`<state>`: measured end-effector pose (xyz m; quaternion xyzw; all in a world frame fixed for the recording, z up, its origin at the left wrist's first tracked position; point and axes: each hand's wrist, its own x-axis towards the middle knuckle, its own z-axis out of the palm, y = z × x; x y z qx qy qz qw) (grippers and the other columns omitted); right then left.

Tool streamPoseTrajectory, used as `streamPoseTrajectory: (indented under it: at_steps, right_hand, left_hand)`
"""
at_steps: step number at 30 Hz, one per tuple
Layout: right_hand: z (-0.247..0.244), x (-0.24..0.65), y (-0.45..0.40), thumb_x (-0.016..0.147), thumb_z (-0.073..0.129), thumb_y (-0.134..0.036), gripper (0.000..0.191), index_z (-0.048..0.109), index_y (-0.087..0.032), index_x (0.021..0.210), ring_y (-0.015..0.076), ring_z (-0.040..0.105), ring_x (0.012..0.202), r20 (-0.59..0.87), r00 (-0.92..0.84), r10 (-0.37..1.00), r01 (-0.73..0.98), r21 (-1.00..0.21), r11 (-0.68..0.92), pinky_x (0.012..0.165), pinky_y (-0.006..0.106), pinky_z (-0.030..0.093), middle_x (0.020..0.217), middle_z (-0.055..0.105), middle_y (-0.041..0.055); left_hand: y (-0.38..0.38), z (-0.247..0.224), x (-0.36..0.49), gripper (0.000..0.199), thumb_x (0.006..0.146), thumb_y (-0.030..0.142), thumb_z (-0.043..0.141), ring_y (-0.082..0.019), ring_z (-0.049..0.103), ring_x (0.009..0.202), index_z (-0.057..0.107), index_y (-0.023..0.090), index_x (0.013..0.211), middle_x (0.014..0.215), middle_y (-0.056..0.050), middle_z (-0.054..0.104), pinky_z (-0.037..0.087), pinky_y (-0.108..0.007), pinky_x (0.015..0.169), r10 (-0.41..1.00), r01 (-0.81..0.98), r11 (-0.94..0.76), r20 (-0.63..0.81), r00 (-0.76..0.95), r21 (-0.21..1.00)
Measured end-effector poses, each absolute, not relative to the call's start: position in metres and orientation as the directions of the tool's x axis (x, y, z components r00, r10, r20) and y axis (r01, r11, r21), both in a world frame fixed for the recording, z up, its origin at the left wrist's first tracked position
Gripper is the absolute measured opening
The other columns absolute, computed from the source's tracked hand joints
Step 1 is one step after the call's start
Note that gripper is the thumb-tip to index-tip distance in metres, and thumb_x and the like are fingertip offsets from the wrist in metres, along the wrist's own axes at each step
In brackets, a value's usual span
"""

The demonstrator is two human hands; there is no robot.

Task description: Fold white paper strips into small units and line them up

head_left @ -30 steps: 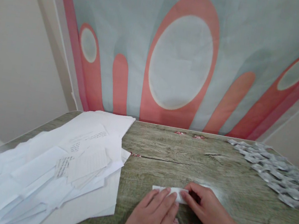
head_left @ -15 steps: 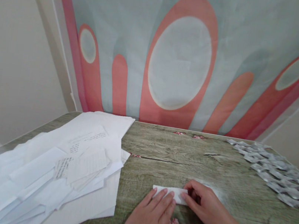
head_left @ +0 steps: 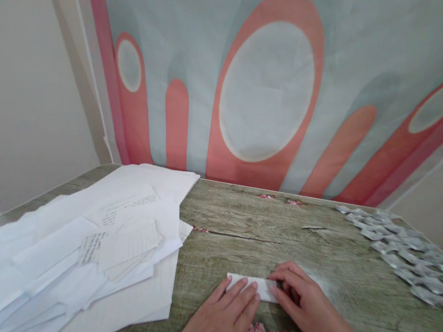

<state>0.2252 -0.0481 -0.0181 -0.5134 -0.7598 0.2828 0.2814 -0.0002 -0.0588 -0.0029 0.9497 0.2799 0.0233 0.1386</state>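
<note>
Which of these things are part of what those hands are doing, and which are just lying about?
In use:
white strip, partly under the left hand, with the right hand at its right end

Apparently lying about, though possibly related:
papers, left
grey pieces, right

A paper strip (head_left: 267,290) lies on the near part of a table (head_left: 233,251), between two hands: the left hand (head_left: 218,323) rests across its left portion, the right hand (head_left: 304,297) sits at its right end. To the left, overlapping paper sheets (head_left: 164,182) reach back to the table's far edge. At far right lie folded pieces (head_left: 412,250). Behind the table stands a backdrop (head_left: 349,35), between walls (head_left: 30,76) on either side.
</note>
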Motion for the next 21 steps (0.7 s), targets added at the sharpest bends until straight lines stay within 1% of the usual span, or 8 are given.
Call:
streamPoseTrajectory:
  at_steps: [9,13,18,21]
  right_hand:
    - [-0.016,0.2257,-0.052,0.085,0.045,-0.025,0.014,0.057,-0.019,0.091,0.0133,0.053,0.071,0.148,-0.337,0.93,0.626,-0.703,0.339,0.063,0.026,0.045,0.094,0.053,0.0051]
    - [-0.0174,0.2258,-0.0518,0.085,0.045,-0.024,0.014,0.057,-0.02,0.092,0.0142,0.054,0.073,0.178,-0.355,0.918,0.626,-0.684,0.375,0.064,0.026,0.046,0.093,0.054,0.0057]
    - [-0.0195,0.2258,-0.053,0.085,0.045,-0.019,0.016,0.057,-0.02,0.094,0.0157,0.056,0.08,0.224,-0.38,0.897,0.644,-0.632,0.431,0.069,0.026,0.048,0.094,0.055,0.0064]
    - [-0.0204,0.226,-0.0556,0.085,0.043,-0.015,0.021,0.057,-0.02,0.1,0.0164,0.056,0.087,0.25,-0.415,0.875,0.673,-0.562,0.48,0.075,0.028,0.048,0.098,0.055,0.007]
  left_hand:
    - [-0.0579,-0.0068,-0.0011,0.068,0.088,0.058,0.025,-0.028,0.015,0.133,0.025,0.012,0.138,0.145,-0.012,0.022,0.014,-0.047,0.109,0.539,0.521,-0.807,-0.013,0.842,0.278]
    - [-0.0577,-0.0079,-0.0013,0.068,0.088,0.058,0.026,-0.028,0.016,0.133,0.026,0.012,0.137,0.144,-0.012,0.024,0.016,-0.046,0.108,0.542,0.524,-0.808,-0.01,0.84,0.269]
    - [-0.0573,-0.0071,-0.0018,0.067,0.088,0.057,0.026,-0.029,0.017,0.133,0.027,0.012,0.137,0.144,-0.012,0.024,0.016,-0.047,0.108,0.535,0.518,-0.811,-0.012,0.845,0.271]
    - [-0.0568,-0.0051,-0.0017,0.068,0.088,0.059,0.024,-0.028,0.017,0.133,0.026,0.012,0.138,0.144,-0.012,0.023,0.015,-0.047,0.108,0.534,0.522,-0.807,-0.038,0.845,0.277]
